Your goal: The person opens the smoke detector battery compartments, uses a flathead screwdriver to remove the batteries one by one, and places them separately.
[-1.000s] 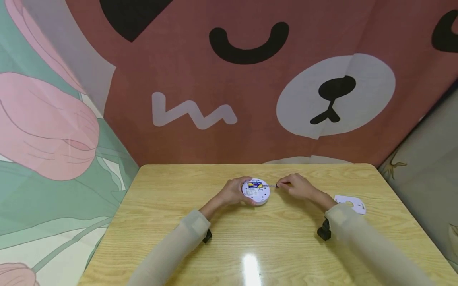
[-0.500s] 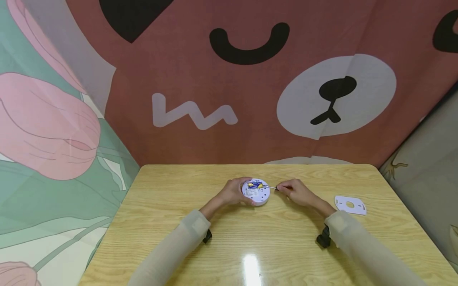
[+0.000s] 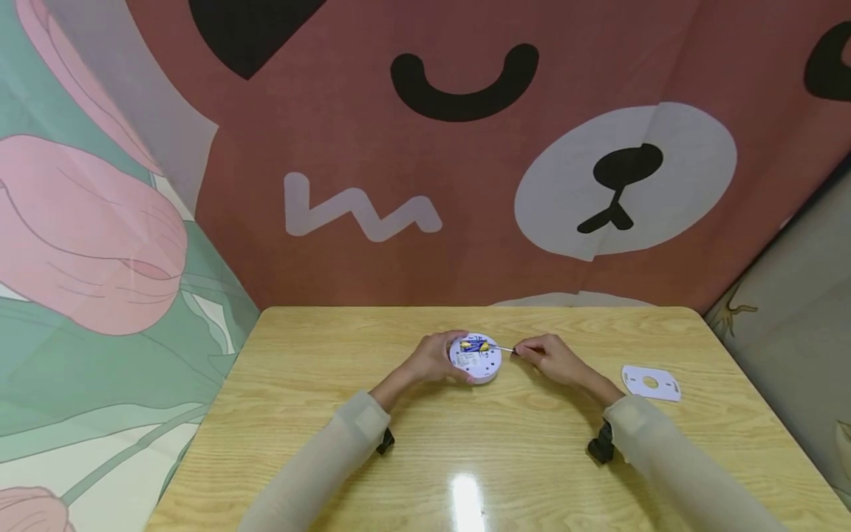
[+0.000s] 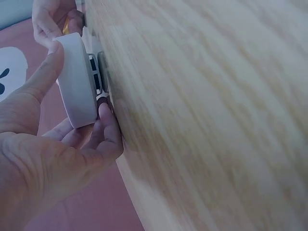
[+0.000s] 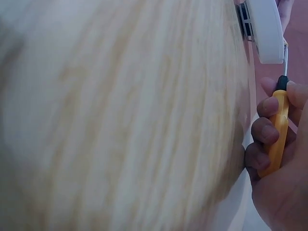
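A round white smoke detector [image 3: 477,363] is held tilted above the table, with its flat back toward the head camera. In its back sit blue-and-yellow batteries [image 3: 474,345]; one looks slanted. My left hand [image 3: 435,357] grips the detector from the left, thumb and fingers at opposite edges. My right hand [image 3: 552,357] holds a screwdriver [image 3: 503,348], whose thin metal shaft reaches the battery area. In the right wrist view, my fingers curl round the screwdriver's yellow-orange handle [image 5: 277,134]. The exact contact of the tip is too small to tell.
A white mounting plate [image 3: 636,382] with a central hole lies on the wooden table [image 3: 518,458], right of my right hand. Behind the table's far edge hangs a printed bear cloth [image 3: 465,162]. Black camera mounts [image 3: 601,443] protrude below both wrists.
My right hand has dropped slightly, so the screwdriver slopes more. A battery now looks slanted in the detector. My right sleeve has shifted, uncovering the whole white plate. My left hand stays put.
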Motion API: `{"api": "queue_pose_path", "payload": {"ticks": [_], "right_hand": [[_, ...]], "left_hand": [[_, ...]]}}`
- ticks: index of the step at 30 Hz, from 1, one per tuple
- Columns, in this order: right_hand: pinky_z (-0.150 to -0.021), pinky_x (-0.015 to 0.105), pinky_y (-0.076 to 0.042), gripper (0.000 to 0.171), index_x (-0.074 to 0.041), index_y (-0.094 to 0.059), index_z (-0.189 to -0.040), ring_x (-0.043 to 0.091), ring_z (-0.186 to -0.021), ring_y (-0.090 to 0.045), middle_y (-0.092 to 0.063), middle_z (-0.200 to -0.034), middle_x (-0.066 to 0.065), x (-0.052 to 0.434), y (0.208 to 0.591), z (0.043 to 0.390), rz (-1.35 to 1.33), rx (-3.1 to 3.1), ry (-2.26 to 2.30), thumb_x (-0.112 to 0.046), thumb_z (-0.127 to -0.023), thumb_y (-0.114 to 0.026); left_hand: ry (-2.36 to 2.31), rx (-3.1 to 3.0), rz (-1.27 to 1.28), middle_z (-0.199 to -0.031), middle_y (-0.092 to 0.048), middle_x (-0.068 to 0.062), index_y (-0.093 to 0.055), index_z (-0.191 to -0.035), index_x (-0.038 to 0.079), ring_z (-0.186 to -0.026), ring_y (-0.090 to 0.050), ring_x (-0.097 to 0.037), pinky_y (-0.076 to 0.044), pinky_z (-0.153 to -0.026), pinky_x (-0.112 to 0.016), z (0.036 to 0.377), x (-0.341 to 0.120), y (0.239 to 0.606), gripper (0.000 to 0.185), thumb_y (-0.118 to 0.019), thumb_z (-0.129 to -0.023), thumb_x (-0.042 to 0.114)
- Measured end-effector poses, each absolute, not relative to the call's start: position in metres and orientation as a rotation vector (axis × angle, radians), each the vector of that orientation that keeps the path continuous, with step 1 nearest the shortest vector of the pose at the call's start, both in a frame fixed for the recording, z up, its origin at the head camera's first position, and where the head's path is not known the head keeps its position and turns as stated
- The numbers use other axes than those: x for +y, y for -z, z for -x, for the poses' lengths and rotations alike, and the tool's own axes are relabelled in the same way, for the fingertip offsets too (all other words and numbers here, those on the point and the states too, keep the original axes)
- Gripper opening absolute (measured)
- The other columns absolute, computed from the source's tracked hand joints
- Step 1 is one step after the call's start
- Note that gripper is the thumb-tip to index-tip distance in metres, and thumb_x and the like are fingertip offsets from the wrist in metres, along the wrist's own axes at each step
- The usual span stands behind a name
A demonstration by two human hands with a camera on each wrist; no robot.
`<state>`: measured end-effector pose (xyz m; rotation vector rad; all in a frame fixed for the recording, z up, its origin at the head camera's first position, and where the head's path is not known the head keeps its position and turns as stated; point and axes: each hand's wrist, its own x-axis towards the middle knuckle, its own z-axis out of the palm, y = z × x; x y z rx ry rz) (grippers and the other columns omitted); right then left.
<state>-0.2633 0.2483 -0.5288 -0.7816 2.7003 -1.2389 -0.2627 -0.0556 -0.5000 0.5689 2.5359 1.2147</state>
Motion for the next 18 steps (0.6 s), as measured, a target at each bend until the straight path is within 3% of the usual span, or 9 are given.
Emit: {"api": "queue_pose_path", "payload": {"ticks": [9, 18], "right_hand": [[-0.064, 0.027, -0.046, 0.026, -0.003, -0.08, -0.109, 0.006, -0.056, -0.048, -0.062, -0.067, 0.003, 0.2504, 0.5272, 0.2616, 0.784, 2.668, 1.272, -0.016, -0.11, -0.058], [-0.064, 0.028, -0.044, 0.026, -0.005, -0.079, -0.103, 0.005, -0.053, -0.042, -0.054, -0.063, -0.002, 0.2531, 0.5245, 0.2623, 0.803, 2.661, 1.276, -0.017, -0.111, -0.057]], "left_hand": [[-1.188, 2.524, -0.59, -0.157, -0.056, -0.011, -0.053, -0.156, 0.011, -0.146, -0.049, -0.032, -0.034, -0.124, -0.049, 0.2635, -0.0559, 0.4994, 0.101, -0.103, -0.07, 0.022], [-1.165, 2.517, -0.651, -0.158, -0.054, -0.012, -0.05, -0.158, 0.009, -0.145, -0.05, -0.03, -0.036, -0.123, -0.046, 0.2641, -0.0562, 0.4969, 0.102, -0.102, -0.071, 0.02]]}}
